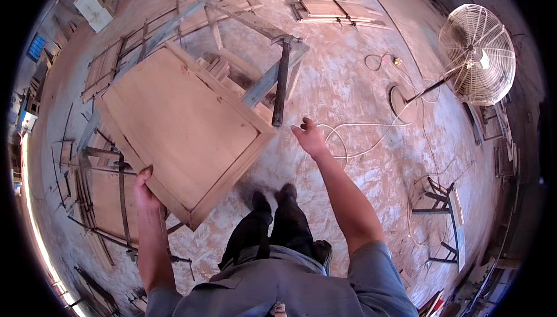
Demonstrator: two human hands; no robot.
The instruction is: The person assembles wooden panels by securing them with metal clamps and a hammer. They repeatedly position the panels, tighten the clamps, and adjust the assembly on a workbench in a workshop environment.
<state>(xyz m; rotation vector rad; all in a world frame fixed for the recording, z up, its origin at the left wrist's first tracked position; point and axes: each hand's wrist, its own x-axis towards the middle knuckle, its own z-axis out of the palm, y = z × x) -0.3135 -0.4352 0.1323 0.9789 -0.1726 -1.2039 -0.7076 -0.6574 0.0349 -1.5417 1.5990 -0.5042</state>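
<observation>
- The framed wooden panel (pixel 180 125) lies ahead and to the right of the left hand (pixel 148 189), over part of a blue-grey work frame (pixel 268 83). As I judge it, with one hand on one edge, it could swing or slide off if that grip slackens; I can't tell how well the frame bears it from below.
- The hammer (pixel 282 79), between the panel and the right hand (pixel 309 137), could drop if a panel corner or a passing wrist knocks its handle.
- The white cable (pixel 371 124), looping just beyond the right hand, could snag a foot on a step that way.
- The left forearm (pixel 154 247) reaches nearly straight forward; its hand is closed on the panel's near left edge, thumb on top, the other fingers largely hidden.
- The right forearm (pixel 348 204) angles forward and inward; its hand is empty, fingers loosely parted and bent, just short of the hammer's handle, apart from it.
</observation>
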